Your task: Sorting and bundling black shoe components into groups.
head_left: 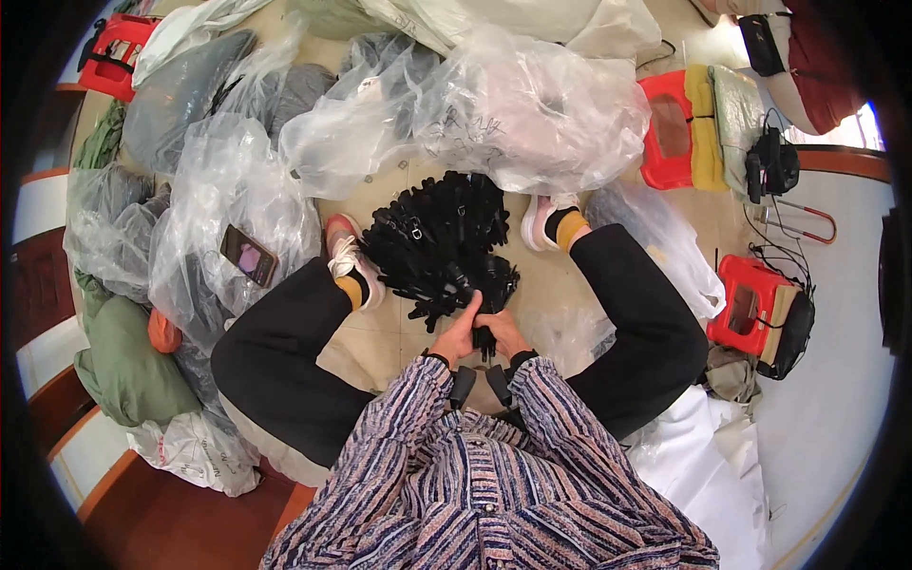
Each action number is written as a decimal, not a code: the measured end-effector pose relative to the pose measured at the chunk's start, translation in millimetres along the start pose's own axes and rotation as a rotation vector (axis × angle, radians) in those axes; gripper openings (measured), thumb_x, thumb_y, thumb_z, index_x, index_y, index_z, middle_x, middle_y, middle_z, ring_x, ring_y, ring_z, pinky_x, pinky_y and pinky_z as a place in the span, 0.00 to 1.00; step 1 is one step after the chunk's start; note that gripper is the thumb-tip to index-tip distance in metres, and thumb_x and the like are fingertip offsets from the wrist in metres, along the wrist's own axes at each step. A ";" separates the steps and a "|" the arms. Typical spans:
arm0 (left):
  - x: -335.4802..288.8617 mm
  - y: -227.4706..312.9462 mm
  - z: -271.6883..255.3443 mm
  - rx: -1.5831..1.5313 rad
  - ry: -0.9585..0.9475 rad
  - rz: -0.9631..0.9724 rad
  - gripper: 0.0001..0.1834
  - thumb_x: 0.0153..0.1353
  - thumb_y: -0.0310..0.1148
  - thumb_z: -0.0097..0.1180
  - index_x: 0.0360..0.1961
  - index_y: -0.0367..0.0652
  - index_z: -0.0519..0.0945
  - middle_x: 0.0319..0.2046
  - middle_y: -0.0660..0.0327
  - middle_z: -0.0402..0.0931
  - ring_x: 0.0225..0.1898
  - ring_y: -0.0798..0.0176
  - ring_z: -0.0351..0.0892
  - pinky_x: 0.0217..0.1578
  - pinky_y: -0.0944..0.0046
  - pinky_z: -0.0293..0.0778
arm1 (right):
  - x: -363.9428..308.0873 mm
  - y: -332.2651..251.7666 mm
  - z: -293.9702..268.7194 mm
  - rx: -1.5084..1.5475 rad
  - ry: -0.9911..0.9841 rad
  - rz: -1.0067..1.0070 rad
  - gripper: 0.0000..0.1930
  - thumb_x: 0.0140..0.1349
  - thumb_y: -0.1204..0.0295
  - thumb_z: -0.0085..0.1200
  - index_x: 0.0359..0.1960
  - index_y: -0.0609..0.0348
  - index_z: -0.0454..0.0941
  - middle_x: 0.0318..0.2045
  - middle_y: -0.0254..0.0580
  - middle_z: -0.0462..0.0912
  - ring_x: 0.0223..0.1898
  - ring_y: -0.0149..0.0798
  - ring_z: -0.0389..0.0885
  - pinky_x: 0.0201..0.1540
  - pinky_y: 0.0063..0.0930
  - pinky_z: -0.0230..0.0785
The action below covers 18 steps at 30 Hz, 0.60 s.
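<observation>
Left hand [457, 337] and right hand [507, 332] nearly together, fingers of both clamped on a black piece [496, 300]. Just beyond, between the shoes [348, 256]: black pile [432, 228], shaggy, strappy, silvery buckle [415, 228] showing. Farther: clear plastic bags [537, 119].

This looks like a makeshift workroom or small packing workshop, though a home put to such use cannot be ruled out. Large clear plastic bags [551, 114] stuffed with soft goods crowd the pale tiled floor [404, 334] across the upper half of the frame. A thick pile of black strap-like pieces with silver buckles [427, 237] lies at centre. A bulging olive-green cloth sack [138, 366] sits at left, and low red plastic stools [668, 119] stand at upper left, upper right and right, near a plain whitish wall [826, 380].
</observation>
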<state>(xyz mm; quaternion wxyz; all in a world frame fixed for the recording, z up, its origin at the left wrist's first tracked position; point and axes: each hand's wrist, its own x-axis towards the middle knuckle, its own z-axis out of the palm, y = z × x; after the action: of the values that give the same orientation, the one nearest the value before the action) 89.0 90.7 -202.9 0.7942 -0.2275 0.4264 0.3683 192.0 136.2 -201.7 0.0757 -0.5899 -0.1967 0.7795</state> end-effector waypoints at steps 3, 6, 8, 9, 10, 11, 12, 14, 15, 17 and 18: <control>7.0 -8.7 -14.6 -0.278 0.110 -0.095 0.54 0.40 0.71 0.50 0.55 0.33 0.61 0.56 0.50 0.59 0.58 0.53 0.56 0.55 0.52 0.55 | 1.6 -8.4 -5.9 0.132 0.082 0.120 0.10 0.38 0.80 0.57 0.26 0.67 0.76 0.22 0.40 0.77 0.22 0.36 0.76 0.23 0.27 0.69; 31.8 -0.1 -43.6 -0.706 0.287 0.010 0.50 0.44 0.68 0.50 0.52 0.29 0.61 0.54 0.48 0.59 0.55 0.49 0.58 0.57 0.49 0.53 | -9.7 -20.1 -4.4 0.091 0.092 0.207 0.09 0.39 0.78 0.57 0.25 0.66 0.75 0.21 0.39 0.76 0.21 0.35 0.76 0.22 0.27 0.69; 38.2 9.6 -48.9 -0.850 0.248 0.285 0.36 0.53 0.57 0.50 0.48 0.33 0.64 0.49 0.49 0.62 0.49 0.50 0.63 0.54 0.48 0.59 | -14.6 -21.7 -10.6 0.144 0.101 0.214 0.06 0.41 0.77 0.57 0.24 0.63 0.76 0.20 0.36 0.76 0.21 0.31 0.75 0.21 0.24 0.67; 41.8 17.3 -66.6 -0.853 0.248 0.288 0.36 0.53 0.57 0.50 0.48 0.33 0.64 0.49 0.49 0.62 0.49 0.50 0.63 0.54 0.48 0.59 | -19.1 -24.3 -7.9 0.140 0.099 0.215 0.06 0.41 0.77 0.57 0.24 0.63 0.76 0.20 0.36 0.76 0.21 0.31 0.75 0.21 0.24 0.67; 45.8 27.4 -98.1 -0.888 0.270 0.356 0.33 0.55 0.53 0.50 0.49 0.34 0.63 0.47 0.48 0.63 0.47 0.50 0.65 0.51 0.49 0.63 | -23.2 -28.0 0.7 0.139 0.044 0.208 0.06 0.41 0.76 0.57 0.24 0.63 0.76 0.20 0.36 0.75 0.20 0.31 0.75 0.21 0.24 0.67; 47.0 33.6 -118.9 -0.916 0.286 0.410 0.29 0.57 0.49 0.50 0.50 0.35 0.63 0.46 0.48 0.64 0.45 0.51 0.66 0.48 0.49 0.67 | -26.4 -29.7 3.9 0.145 0.003 0.195 0.06 0.41 0.76 0.57 0.24 0.62 0.76 0.19 0.36 0.75 0.19 0.31 0.74 0.21 0.24 0.67; 42.5 35.2 -123.8 -0.911 0.280 0.405 0.29 0.57 0.49 0.50 0.50 0.35 0.63 0.46 0.48 0.64 0.45 0.51 0.66 0.48 0.49 0.67 | -28.6 -29.6 0.3 0.148 0.009 0.189 0.06 0.41 0.76 0.57 0.24 0.62 0.76 0.19 0.36 0.75 0.19 0.31 0.74 0.21 0.24 0.67; 31.4 40.8 -120.7 -0.699 0.460 0.342 0.26 0.57 0.45 0.50 0.51 0.37 0.63 0.42 0.49 0.66 0.43 0.52 0.67 0.44 0.51 0.71 | -35.8 -36.4 -7.3 0.124 -0.060 0.183 0.07 0.41 0.74 0.58 0.24 0.61 0.76 0.19 0.37 0.76 0.17 0.31 0.73 0.21 0.24 0.68; 17.9 38.4 -103.4 -0.670 0.433 0.321 0.26 0.57 0.45 0.50 0.51 0.37 0.63 0.42 0.49 0.66 0.43 0.52 0.67 0.44 0.51 0.71 | -41.6 -38.9 -15.9 0.141 -0.030 0.154 0.07 0.41 0.74 0.58 0.24 0.61 0.76 0.19 0.37 0.76 0.17 0.31 0.73 0.21 0.24 0.68; -31.8 29.2 -59.9 0.888 0.368 0.534 0.30 0.57 0.31 0.50 0.58 0.36 0.54 0.52 0.46 0.58 0.49 0.46 0.65 0.45 0.50 0.70 | -64.1 -49.4 -29.0 0.200 -0.019 0.176 0.09 0.40 0.74 0.58 0.25 0.63 0.76 0.20 0.39 0.76 0.18 0.32 0.74 0.22 0.25 0.68; -35.2 31.5 -50.6 0.534 0.427 0.467 0.23 0.56 0.37 0.50 0.49 0.37 0.62 0.43 0.48 0.64 0.38 0.52 0.68 0.37 0.55 0.73 | -77.5 -60.4 -25.0 0.219 -0.123 0.146 0.09 0.40 0.74 0.58 0.25 0.64 0.76 0.20 0.40 0.77 0.18 0.33 0.74 0.22 0.24 0.67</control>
<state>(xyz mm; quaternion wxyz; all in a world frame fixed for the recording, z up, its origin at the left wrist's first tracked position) 25.8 62.5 -201.6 0.6140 0.0179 0.7024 0.3597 231.5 169.5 -114.5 0.0706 -0.5420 -0.0715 0.8343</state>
